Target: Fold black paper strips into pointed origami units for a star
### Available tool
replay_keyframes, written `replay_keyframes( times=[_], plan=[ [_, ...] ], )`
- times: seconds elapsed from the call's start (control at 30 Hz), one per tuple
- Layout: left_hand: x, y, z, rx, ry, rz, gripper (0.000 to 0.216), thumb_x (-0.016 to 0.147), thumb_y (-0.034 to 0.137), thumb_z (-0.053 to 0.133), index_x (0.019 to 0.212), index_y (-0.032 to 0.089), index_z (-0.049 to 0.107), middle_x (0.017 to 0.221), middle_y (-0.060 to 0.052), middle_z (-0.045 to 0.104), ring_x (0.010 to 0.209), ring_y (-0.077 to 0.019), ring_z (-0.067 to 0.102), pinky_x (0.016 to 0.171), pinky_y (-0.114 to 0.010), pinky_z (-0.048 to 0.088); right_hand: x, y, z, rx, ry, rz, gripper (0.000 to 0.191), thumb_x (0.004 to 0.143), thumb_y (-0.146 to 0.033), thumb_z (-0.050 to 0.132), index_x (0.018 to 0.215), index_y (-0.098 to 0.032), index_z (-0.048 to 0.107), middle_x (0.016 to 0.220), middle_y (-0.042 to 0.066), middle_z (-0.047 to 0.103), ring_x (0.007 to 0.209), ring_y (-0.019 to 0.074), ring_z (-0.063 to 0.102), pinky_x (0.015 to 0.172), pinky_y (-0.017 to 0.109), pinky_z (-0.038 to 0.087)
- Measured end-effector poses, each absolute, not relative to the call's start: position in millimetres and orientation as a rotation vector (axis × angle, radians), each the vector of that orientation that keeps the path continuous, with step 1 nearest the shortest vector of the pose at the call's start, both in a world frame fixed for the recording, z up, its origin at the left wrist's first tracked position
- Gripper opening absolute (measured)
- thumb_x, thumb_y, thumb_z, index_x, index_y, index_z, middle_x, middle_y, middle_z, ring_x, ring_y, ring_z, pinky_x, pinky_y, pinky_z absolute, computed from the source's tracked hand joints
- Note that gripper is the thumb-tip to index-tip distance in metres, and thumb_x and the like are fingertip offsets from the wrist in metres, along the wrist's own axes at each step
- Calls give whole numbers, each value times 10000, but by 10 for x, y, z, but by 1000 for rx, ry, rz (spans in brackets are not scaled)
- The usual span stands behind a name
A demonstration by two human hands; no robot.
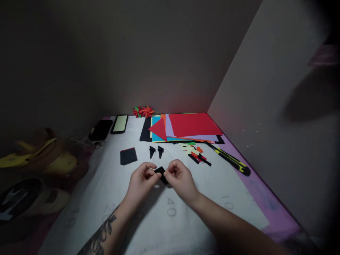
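My left hand (142, 180) and my right hand (179, 179) meet over the middle of the white mat (111, 198), both pinching a small black folded paper piece (160, 173) between fingers and thumbs. Just beyond them lie two small black folded paper points (156, 151) and a small stack of black paper squares (128, 156).
A stack of coloured paper sheets (186, 127), red on top, lies at the back. Paper scraps (195, 152) and a yellow-black utility knife (231, 159) lie to the right. Two phones (110, 127) and red paper stars (143, 111) sit at the back left. Walls close in behind and right.
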State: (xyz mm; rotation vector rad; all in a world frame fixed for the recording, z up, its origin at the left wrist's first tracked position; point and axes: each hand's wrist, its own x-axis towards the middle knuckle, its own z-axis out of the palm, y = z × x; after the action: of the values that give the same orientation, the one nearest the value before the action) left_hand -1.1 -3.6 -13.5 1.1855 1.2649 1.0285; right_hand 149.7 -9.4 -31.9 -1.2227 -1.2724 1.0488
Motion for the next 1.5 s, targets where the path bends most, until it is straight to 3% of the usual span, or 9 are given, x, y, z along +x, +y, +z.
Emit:
replay_keyframes(
  times=[0.3,0.5,0.8,1.07,1.3,1.5],
  plan=[
    [-65,-47,-87,1348,1296,1006,326,754,256,578,1035,132,685,581,32,540,520,-98,451,508,-218,329,1491,-85,-304,-1231,-1254,1132,126,697,-160,571,714,-215,459,616,-61,445,549,104,403,511,226,333],
    [15,-53,-142,1318,1296,1039,616,735,264,611,1318,94,509,586,66,491,522,-83,431,524,-212,344,1478,-72,-307,-1169,-1127,1198,165,689,-200,599,692,-218,435,587,-69,433,528,100,399,497,223,327],
    [47,-51,-79,1256,1375,982,630,657,311,690,1220,50,580,546,74,494,504,-83,429,526,-227,360,1428,-83,-308,-1136,-1020,1262,193,659,-211,625,681,-218,433,579,-68,453,524,100,408,483,218,326],
    [60,-31,-184,1206,1283,924,832,647,268,694,1396,66,395,572,79,525,514,-89,484,545,-222,375,1429,-42,-359,-1126,-943,1274,212,660,-219,638,675,-220,426,569,-69,474,516,101,420,484,219,331],
    [76,-37,-217,1286,1318,817,863,617,242,736,1393,56,404,514,89,490,472,-77,415,474,-201,308,1424,-58,-350,-1134,-988,1273,203,665,-219,642,678,-219,439,588,-66,491,539,110,449,519,232,362],
    [115,-56,-202,1219,1277,845,879,646,275,710,1412,40,347,547,85,512,501,-80,443,525,-210,344,1439,-31,-360,-1087,-910,1277,240,658,-168,635,669,-219,401,584,-79,475,544,101,425,543,228,331]
  ],
)
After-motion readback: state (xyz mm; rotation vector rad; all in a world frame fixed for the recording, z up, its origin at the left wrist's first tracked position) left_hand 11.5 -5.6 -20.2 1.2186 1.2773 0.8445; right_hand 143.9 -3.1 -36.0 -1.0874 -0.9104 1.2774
